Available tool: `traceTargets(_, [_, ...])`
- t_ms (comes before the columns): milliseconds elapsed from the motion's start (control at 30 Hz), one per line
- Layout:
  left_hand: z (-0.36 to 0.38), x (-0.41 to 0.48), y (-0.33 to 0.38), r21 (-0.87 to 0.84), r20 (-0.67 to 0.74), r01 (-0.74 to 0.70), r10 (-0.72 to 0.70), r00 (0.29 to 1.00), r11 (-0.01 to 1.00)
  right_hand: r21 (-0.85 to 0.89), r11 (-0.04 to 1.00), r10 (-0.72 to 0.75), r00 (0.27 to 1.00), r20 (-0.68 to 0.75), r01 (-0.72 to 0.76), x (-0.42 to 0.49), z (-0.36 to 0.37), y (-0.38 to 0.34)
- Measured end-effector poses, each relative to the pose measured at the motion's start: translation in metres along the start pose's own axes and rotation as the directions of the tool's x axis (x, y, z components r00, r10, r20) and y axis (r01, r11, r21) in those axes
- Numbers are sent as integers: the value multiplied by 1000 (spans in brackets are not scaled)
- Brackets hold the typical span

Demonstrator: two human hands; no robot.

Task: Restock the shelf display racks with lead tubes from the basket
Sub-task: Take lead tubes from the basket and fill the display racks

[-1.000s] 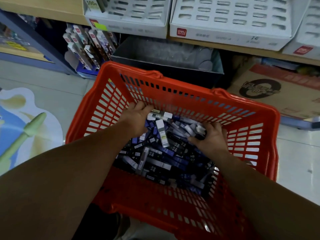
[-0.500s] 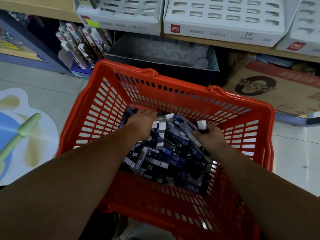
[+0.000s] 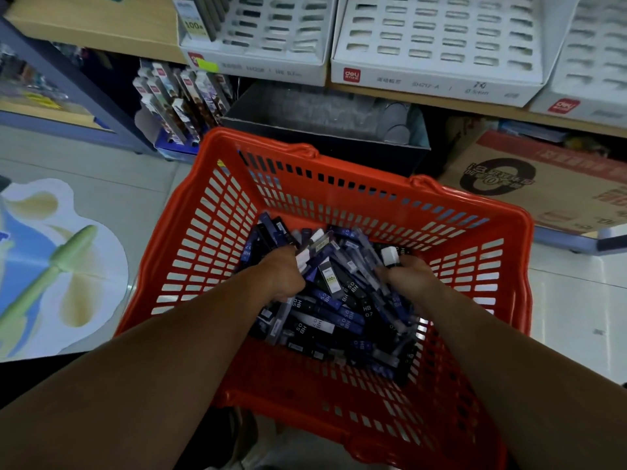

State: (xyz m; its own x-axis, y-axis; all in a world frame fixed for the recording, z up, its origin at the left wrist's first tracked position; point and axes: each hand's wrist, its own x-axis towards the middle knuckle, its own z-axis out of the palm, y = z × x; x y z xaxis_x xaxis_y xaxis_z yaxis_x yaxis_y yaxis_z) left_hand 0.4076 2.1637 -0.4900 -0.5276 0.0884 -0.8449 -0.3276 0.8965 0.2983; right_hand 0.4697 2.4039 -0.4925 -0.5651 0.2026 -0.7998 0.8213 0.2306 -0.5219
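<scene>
An orange plastic basket sits low in front of me, its bottom covered with a heap of black, blue and grey lead tubes. Both my hands are down in the heap. My left hand curls round a bunch of tubes at the pile's far left. My right hand grips several tubes too, with a white-capped one sticking up past its fingers. Above, on the wooden shelf, stand white slotted display racks; the left rack holds some tubes, the middle one looks mostly bare.
Under the shelf are a dark open bin, a stand of packaged pens at its left and a brown cardboard box at the right. A floor sticker covers the tiles on the left. A blue shelf frame stands far left.
Both hands have drawn inward and closer to me through the pile, gathering tubes into their grips. The view has tipped up, showing more of the racks.
</scene>
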Motion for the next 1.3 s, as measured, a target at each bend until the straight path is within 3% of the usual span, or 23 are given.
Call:
traceTargets(133, [23,-2,-12,-330,-73,73,-102,992,941,54,998,-19,999,51,17,-3,3,-3])
traceTargets(233, [36,-1,-11,-435,-173,54,-142,975,899,74,996,-45,997,64,40,-4,7,-2])
traceTargets(300, [40,0,-1,-419,-202,85,-184,962,904,56,998,-45,998,47,42,-3,8,2])
traceTargets(500, [50,13,23,-157,-266,128,-167,949,979,51,999,10,1000,-18,-9,2,4,11])
traceTargets(767, [42,9,1,-173,-264,5,-51,963,985,62,997,40,999,32,-42,2,7,8])
traceTargets(933, [35,-2,-11,-309,-228,-60,-12,974,949,62,998,-13,998,68,9,-8,9,6])
traceTargets(1067, [19,-16,-19,-322,-218,-81,9,976,943,65,998,-34,995,89,28,-24,5,-3])
traceTargets(1300, [-4,-55,-20,-337,-99,-114,85,991,935,194,981,-74,963,257,23,-63,-4,-23])
